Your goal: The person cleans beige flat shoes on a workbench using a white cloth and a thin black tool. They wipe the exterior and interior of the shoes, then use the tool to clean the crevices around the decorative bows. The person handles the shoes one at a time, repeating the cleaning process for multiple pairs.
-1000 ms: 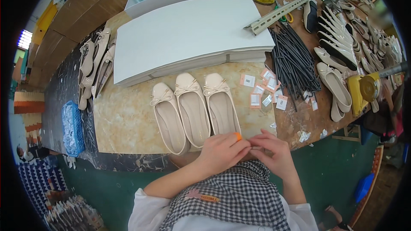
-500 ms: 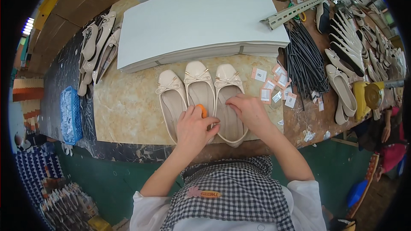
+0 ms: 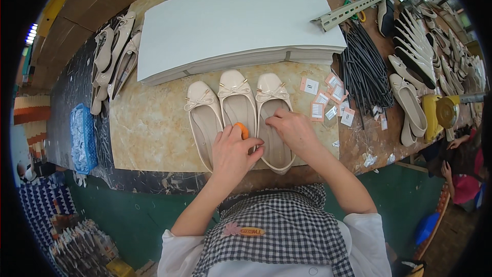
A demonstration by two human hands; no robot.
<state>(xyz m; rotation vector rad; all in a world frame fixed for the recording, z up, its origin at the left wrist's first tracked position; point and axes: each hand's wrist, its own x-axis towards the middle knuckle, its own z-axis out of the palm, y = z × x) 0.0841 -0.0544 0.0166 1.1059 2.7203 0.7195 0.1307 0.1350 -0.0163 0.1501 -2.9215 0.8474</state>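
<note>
Three beige ballet flats with bows stand side by side, toes away from me: a left flat [image 3: 198,118], a middle flat [image 3: 237,88] and a right flat [image 3: 269,88]. My left hand [image 3: 229,153] lies over the middle flat's heel, fingers curled, with a small orange curved object [image 3: 241,130] in it; most of that object is hidden. Its thumb and fingertips come near the right flat's inner edge. My right hand [image 3: 294,132] reaches over the right flat's outer side, thumb and fingers pinched together above the insole. Whether anything is between those fingertips is hidden.
Behind the flats lies a thick stack of white sheets [image 3: 230,18]. To the right are loose printed tags [image 3: 319,103], a bundle of black sticks [image 3: 366,66], a perforated metal angle bar [image 3: 353,11] and more flats [image 3: 408,101]. A blue basket [image 3: 83,138] stands left.
My right fingertips have shifted slightly toward the toe inside the right flat. The left hand stays nearly in place with the orange object. The view has tilted a little.
</note>
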